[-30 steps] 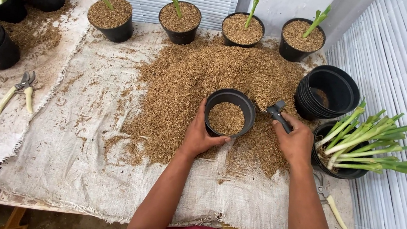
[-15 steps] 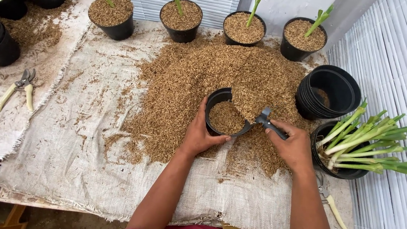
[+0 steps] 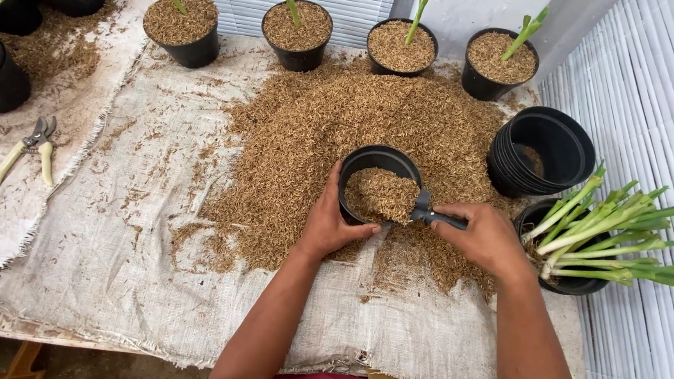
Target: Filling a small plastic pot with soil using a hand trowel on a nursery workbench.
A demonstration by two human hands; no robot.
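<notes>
Steadying the pot (image 3: 360,163) from its near-left side, the left hand (image 3: 332,224) wraps the rim so the pot stays put in the husk pile (image 3: 344,116) at the middle of the counter (image 3: 124,260). The right hand (image 3: 487,241) is closed round the handle of a dark scoop (image 3: 425,214), tipped over the pot's right rim, and husk lies heaped inside, part-filling it. Along the far edge stand four filled pots (image 3: 178,26), each with a green shoot. At the right, a stack of empty pots (image 3: 542,152) lies beside a pot of cut stalks (image 3: 605,232). Shears (image 3: 28,151) rest at the left.
</notes>
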